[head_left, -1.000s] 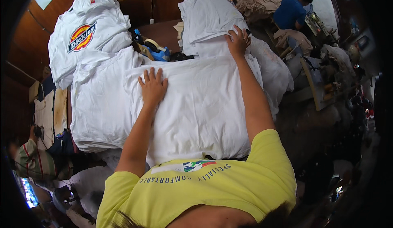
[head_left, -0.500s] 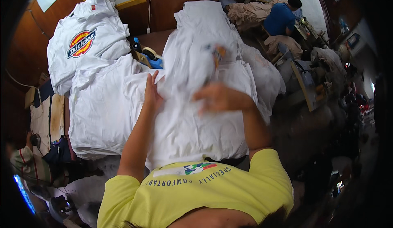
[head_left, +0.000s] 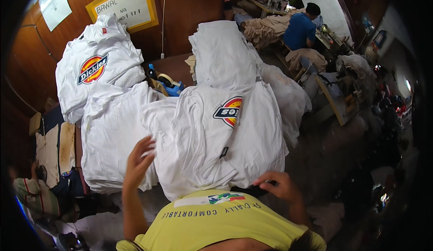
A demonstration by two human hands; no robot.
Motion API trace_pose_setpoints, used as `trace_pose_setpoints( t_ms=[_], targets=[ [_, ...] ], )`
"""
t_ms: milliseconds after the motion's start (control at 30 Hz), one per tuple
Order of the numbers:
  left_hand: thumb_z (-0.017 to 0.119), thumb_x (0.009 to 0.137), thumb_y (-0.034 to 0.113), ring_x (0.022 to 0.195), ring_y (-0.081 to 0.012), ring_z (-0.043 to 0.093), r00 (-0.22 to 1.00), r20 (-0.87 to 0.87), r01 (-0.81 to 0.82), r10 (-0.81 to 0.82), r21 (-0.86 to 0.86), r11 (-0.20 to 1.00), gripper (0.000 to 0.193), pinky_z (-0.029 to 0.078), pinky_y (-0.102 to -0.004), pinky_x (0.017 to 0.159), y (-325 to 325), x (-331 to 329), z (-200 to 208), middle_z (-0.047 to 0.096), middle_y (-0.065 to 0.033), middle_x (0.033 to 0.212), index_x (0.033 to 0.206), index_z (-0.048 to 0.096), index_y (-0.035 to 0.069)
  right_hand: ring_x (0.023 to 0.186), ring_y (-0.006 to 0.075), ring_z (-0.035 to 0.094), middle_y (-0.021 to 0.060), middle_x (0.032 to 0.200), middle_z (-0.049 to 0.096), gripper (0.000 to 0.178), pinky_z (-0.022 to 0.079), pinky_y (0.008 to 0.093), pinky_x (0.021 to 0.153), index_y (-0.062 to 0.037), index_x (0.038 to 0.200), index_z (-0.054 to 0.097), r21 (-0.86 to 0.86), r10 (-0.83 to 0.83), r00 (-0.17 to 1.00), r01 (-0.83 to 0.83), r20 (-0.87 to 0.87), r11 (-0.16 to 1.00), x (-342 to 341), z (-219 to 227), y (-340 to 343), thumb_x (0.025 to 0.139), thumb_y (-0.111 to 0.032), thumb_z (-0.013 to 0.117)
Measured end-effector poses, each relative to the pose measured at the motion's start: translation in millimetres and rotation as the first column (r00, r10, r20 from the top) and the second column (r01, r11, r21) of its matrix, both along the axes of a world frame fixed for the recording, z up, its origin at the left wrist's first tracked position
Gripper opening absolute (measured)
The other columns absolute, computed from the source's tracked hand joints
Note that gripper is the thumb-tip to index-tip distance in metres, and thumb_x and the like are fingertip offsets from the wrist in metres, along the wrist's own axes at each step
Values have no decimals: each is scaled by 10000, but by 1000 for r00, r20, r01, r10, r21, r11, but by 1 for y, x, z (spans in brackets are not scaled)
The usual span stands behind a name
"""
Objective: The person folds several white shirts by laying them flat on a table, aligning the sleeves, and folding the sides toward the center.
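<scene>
The far half of the white T-shirt has just come over toward us, so its printed round emblem now faces up at the middle of the table. We read that as a fold made. Our left hand has lifted off the cloth, fingers spread and holding nothing, above the near left stack of white shirts. Our right hand curls at the near hem, fingers pinching the soft cotton edge. The fabric is limp, creased and layered. A blue tape dispenser sits far left of the fold.
</scene>
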State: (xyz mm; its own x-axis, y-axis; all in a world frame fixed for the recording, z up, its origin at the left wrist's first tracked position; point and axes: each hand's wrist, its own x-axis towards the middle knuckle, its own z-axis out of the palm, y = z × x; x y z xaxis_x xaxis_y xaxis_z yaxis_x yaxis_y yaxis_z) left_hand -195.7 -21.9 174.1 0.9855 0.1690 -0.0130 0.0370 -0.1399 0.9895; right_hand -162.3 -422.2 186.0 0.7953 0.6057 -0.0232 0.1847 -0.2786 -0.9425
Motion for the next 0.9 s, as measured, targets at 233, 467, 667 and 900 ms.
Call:
trace_pose_setpoints(
  t_ms=[233, 467, 667, 900],
  targets=[
    [587, 806, 139, 959, -185, 535, 915, 53, -397, 399, -39, 917, 472, 406, -300, 839, 27, -102, 30, 557, -106, 1065, 1234, 426, 24, 800, 143, 613, 89, 846, 642, 119, 474, 255, 729, 22, 880, 610, 189, -308, 933, 341, -186, 921, -25, 7, -26, 816, -79, 602],
    [562, 834, 162, 970, -167, 532, 955, 149, -237, 255, -131, 963, 428, 406, -290, 833, 13, -60, 9, 558, -85, 1074, 1220, 431, 34, 712, 218, 591, 123, 783, 609, 183, 447, 300, 661, 3, 851, 605, -56, 63, 924, -45, 376, 997, 76, -51, 58, 822, -178, 603],
    [583, 821, 90, 997, -173, 523, 983, 167, 95, -72, -132, 987, 375, 374, -305, 876, -25, -34, 5, 573, -98, 1051, 1171, 475, 9, 1042, 301, 492, 118, 1069, 553, 321, 362, 405, 911, -88, 1072, 535, -88, 53, 648, 22, 760, 996, 246, -104, 183, 770, -183, 591],
    [589, 822, 99, 967, -175, 533, 994, 101, -27, 34, -74, 997, 365, 392, -297, 856, -38, -55, -17, 582, -107, 1010, 1155, 481, -5, 1111, 295, 463, 90, 1154, 528, 459, 353, 473, 915, -180, 1171, 493, -505, 225, 879, 20, 419, 863, 311, -136, 224, 744, -290, 619]
  ],
)
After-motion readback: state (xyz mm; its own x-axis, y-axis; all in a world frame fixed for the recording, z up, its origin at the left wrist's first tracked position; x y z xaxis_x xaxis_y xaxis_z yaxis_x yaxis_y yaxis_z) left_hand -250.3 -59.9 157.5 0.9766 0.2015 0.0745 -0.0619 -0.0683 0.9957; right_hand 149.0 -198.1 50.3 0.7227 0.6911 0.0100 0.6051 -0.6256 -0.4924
